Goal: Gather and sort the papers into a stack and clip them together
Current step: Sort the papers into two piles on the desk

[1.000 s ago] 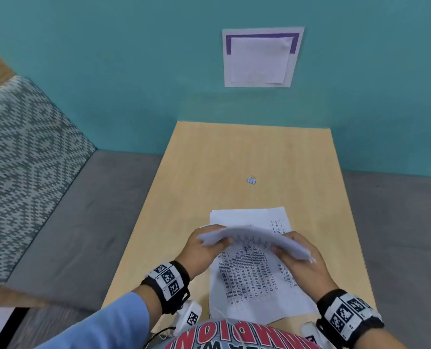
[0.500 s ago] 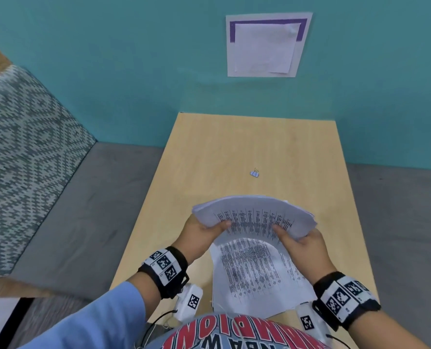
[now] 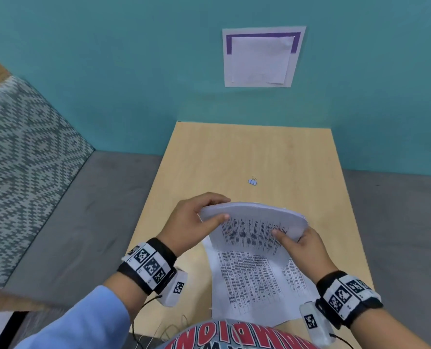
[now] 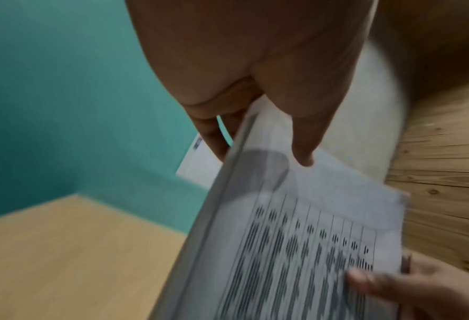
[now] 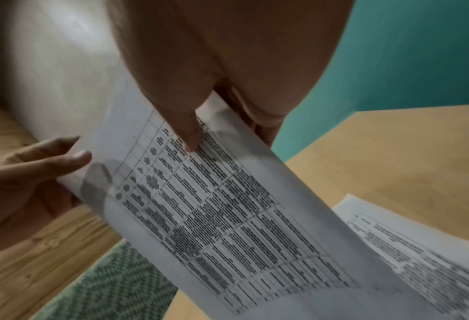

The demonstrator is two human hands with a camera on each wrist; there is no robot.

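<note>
A stack of printed papers [image 3: 253, 224] is held up on edge above the wooden table [image 3: 297, 157], its top edge bowed. My left hand [image 3: 196, 222] grips the stack's left end, thumb on the printed face. My right hand [image 3: 301, 244] grips the right end the same way. Both wrist views show a thumb on the paper stack [image 4: 296, 249] [image 5: 214, 205] with fingers behind it. More printed sheets [image 3: 257, 285] lie flat on the table under the stack. A small blue binder clip [image 3: 253, 181] lies on the table beyond the hands.
The table's far edge meets a teal wall [image 3: 133, 71] bearing a posted white sheet [image 3: 259, 57]. Grey cushions [image 3: 83, 210] flank the table on both sides, with a patterned cushion [image 3: 20, 159] at the left. Cables hang near my body at the table's front edge.
The stack has been tipped up from a flatter bend to standing on edge, printed face toward me. Both hands kept their grip and rose slightly.
</note>
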